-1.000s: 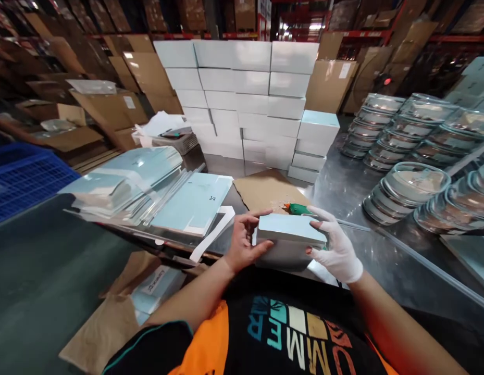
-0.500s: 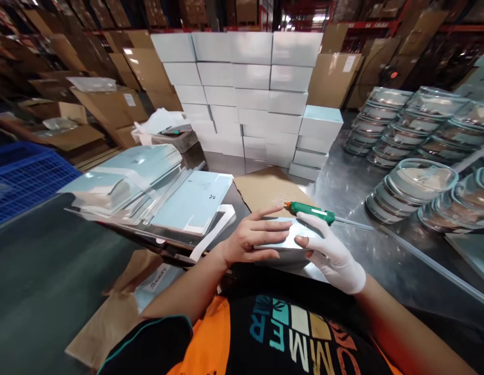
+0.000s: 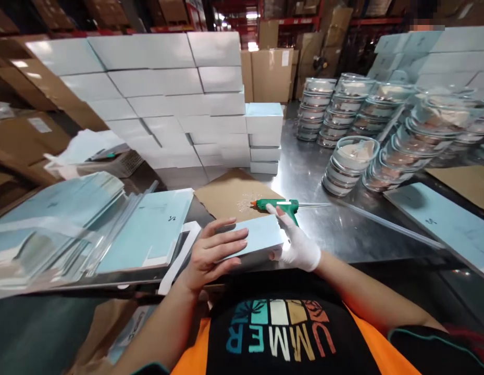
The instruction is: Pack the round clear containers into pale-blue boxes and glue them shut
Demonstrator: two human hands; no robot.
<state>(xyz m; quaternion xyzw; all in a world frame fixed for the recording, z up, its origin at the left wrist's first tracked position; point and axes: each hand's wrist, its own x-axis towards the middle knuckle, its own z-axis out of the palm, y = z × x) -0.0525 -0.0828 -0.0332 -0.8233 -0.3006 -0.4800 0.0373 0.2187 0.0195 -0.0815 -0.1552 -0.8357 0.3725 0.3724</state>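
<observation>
A small light-blue and white cardboard box (image 3: 257, 234) is held between my two hands at the front edge of the table. My bare left hand (image 3: 216, 252) lies along its left part, with long fingers stretched over the top and its grip closed against the box. My right hand (image 3: 298, 247), in a white glove with bare fingertips, clasps the right end. Just behind the box, a green glue gun (image 3: 278, 204) with an orange nozzle points left; a clear glue stick trails from its back. Its nozzle rests over a brown cardboard sheet (image 3: 222, 195) bearing bits of glue.
A wall of white boxes (image 3: 167, 104) stands behind the cardboard. Stacked round glass containers (image 3: 351, 161) occupy the right side. Flat light-blue box blanks (image 3: 148, 224) lie on the left, with a grey basket (image 3: 128, 164) behind. Another blue blank (image 3: 441, 224) lies at right.
My view has swung to the right, so the table's contents appear farther left. The right hand has shifted from over the box top to its right end, and the box is more exposed.
</observation>
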